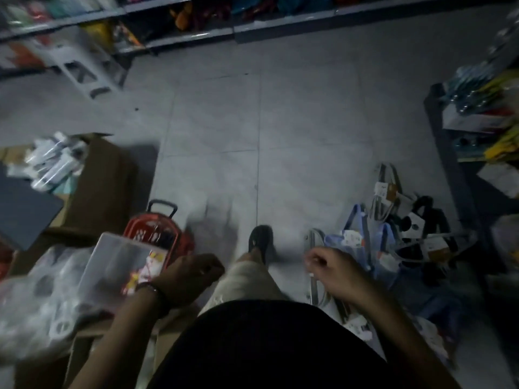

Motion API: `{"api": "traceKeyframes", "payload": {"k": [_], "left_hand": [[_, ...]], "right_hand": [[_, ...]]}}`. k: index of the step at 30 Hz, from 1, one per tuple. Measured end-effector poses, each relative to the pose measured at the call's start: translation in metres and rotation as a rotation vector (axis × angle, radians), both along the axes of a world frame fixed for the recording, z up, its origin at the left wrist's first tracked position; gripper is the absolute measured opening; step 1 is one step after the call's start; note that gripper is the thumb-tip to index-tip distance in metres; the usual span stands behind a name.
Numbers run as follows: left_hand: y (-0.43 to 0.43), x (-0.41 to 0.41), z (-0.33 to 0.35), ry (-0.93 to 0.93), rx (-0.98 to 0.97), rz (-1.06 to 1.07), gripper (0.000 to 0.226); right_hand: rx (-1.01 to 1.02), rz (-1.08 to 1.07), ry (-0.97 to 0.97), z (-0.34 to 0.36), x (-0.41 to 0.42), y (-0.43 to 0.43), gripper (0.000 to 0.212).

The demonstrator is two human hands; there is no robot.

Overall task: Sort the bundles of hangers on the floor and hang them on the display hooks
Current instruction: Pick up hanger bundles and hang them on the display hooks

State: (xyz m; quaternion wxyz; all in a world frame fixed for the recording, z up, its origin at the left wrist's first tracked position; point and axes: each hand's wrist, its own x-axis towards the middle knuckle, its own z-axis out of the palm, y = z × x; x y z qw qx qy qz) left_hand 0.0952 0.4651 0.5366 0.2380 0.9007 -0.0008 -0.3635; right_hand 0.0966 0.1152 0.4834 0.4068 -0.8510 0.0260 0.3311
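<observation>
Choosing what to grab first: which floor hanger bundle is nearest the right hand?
The pale grey bundle beside the right hand; the blue bundle and black bundle lie farther right.

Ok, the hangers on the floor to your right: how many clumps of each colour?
Grey hangers: 2
Blue hangers: 1
Black hangers: 1
Total: 4 clumps. The picture is too blurred to count single bundles.

Dim light is falling on the grey tiled floor (280, 130); beyond the cardboard box (101, 181), stocked shelves (179, 37) are running across.
</observation>
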Motion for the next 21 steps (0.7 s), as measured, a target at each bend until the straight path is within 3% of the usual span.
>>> {"api": "traceKeyframes", "payload": {"k": [6,8,10,11,16,21], "left_hand": [[0.006,0.261,0.005,-0.007,-0.007,-0.438,0.025],[-0.010,0.333,0.030,-0.074,-0.037,-0.466,0.032],[-0.031,0.396,0.048,-0.106,-0.080,-0.537,0.027],[-0.046,0.424,0.054,-0.096,-0.107,-0.583,0.023],[-0.126,0.527,0.047,-0.010,-0.157,-0.713,0.015],[-0.218,0.590,0.033,0.059,-0.161,-0.860,0.011]], "right_hand": [[-0.118,-0.050,0.019,0.045,0.164,0.049,0.014],[-0.115,-0.106,0.031,0.058,0.208,0.042,0.026],[-0.131,-0.076,-0.023,0.062,0.243,0.033,0.043],[-0.126,-0.103,-0.046,0.067,0.260,0.027,0.042],[-0.096,-0.493,-0.019,0.069,0.326,-0.012,0.018],[-0.042,-0.799,-0.039,0.037,0.367,-0.055,0.021]]}}
